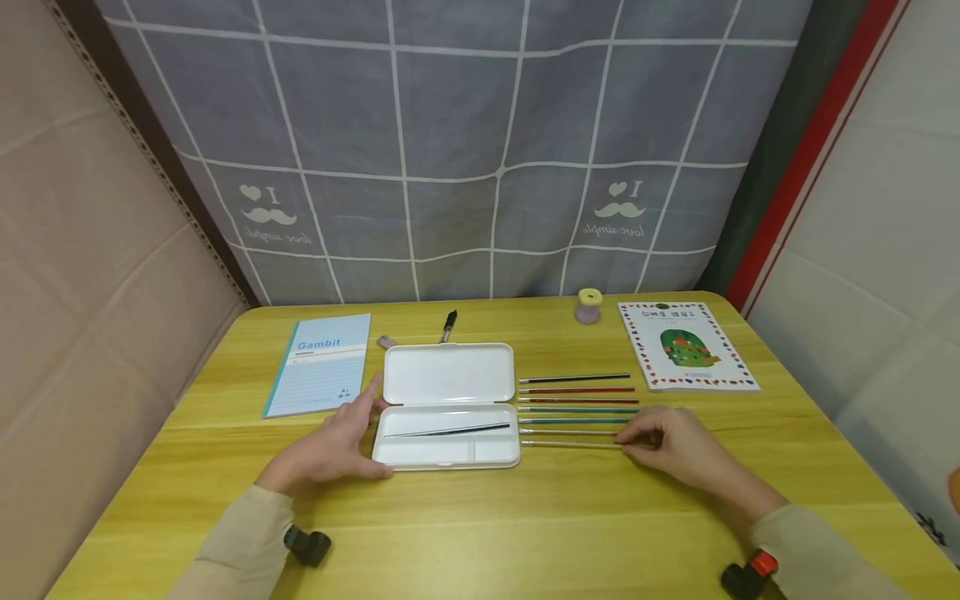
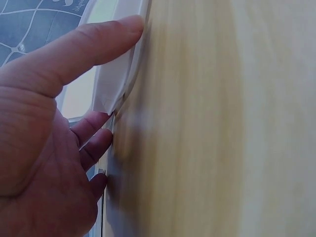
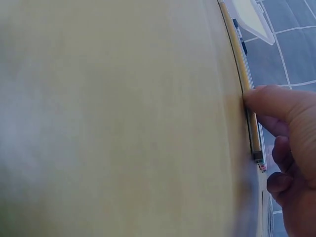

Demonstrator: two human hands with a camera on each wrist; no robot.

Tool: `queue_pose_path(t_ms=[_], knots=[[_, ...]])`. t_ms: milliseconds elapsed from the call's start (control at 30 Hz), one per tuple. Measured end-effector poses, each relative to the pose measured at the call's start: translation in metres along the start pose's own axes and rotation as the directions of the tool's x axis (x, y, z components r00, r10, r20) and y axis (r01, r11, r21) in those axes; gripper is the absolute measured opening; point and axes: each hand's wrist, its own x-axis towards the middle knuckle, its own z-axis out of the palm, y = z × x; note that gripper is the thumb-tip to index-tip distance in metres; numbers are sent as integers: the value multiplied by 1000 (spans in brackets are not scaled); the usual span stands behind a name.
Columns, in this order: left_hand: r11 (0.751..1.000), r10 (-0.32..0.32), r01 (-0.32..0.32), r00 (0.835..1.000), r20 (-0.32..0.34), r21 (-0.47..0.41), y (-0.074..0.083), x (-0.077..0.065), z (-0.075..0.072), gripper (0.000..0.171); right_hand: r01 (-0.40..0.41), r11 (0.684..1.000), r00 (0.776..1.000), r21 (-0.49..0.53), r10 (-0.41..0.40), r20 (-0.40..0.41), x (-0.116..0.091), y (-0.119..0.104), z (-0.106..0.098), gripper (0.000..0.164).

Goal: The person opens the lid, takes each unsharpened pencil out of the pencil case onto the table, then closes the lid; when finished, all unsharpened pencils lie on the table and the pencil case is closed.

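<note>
A white pencil case (image 1: 448, 375) lies open on the table, its lid folded back. My left hand (image 1: 341, 442) holds its left side, the thumb (image 2: 106, 42) at the front corner and the other fingers by the hinge side. Inside the case are slim black and silver-looking pencils (image 1: 468, 430). To its right several coloured pencils (image 1: 577, 400) lie in a row: black, red, green and gold. With thumb and fingertips my right hand (image 1: 675, 442) pinches the right end of the nearest gold pencil (image 3: 237, 49). Part of that end is hidden by the fingers.
A Gambit notebook (image 1: 322, 362) lies at the left. Behind the case are a black pen (image 1: 448, 325) and a small pinkish block (image 1: 386, 342). A yellow-lidded pot (image 1: 588, 307) and a picture booklet (image 1: 686, 350) sit at the back right. A checked curtain (image 1: 457, 167) hangs behind the table.
</note>
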Motion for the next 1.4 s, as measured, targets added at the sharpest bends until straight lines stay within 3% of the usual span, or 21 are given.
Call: queue_pose_path(t_ms=[200, 367, 533, 767, 1067, 1400], knots=[[1000, 11, -11, 1000, -2, 15, 0, 1, 1, 140, -71, 997, 997, 2, 71, -3, 3, -9, 0, 17], [1000, 12, -12, 1000, -3, 20, -2, 1, 2, 140, -87, 996, 996, -20, 87, -13, 22, -20, 6, 14], [1000, 6, -6, 1000, -1, 20, -3, -1, 1, 139, -57, 998, 998, -39, 57, 3, 54, -36, 26, 18], [1000, 6, -5, 1000, -5, 21, -1, 0, 1, 141, -66, 995, 994, 75, 59, 93, 90, -65, 61, 21], [1000, 20, -19, 1000, -17, 21, -2, 2, 2, 143, -128, 981, 985, 142, 110, 133, 111, -87, 88, 20], [1000, 22, -22, 999, -22, 1, -3, 1, 2, 144, -129, 988, 980, 85, 115, 160, 126, -99, 111, 14]])
